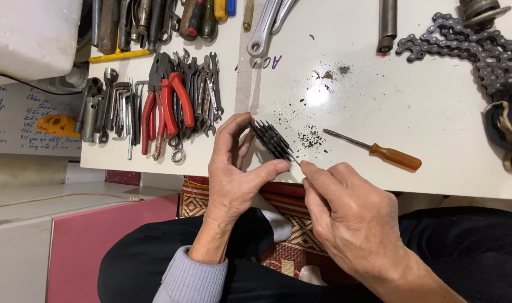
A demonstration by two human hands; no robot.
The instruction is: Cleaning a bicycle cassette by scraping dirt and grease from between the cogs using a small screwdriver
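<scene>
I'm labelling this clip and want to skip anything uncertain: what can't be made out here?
- Black toothed part, head view: its near side is hidden by the left hand.
- Thin tool in the right hand: only its tip shows; the fingers cover the rest.
- Spanner, grey tube and chain: cut off by the top edge.
- Dark glove: cut off by the right edge.

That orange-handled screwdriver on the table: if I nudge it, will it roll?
The screwdriver would probably roll a little, since its handle looks rounded and it lies flat on the smooth white table. It looks stiff and light. Grit beside it may slow it.
</scene>
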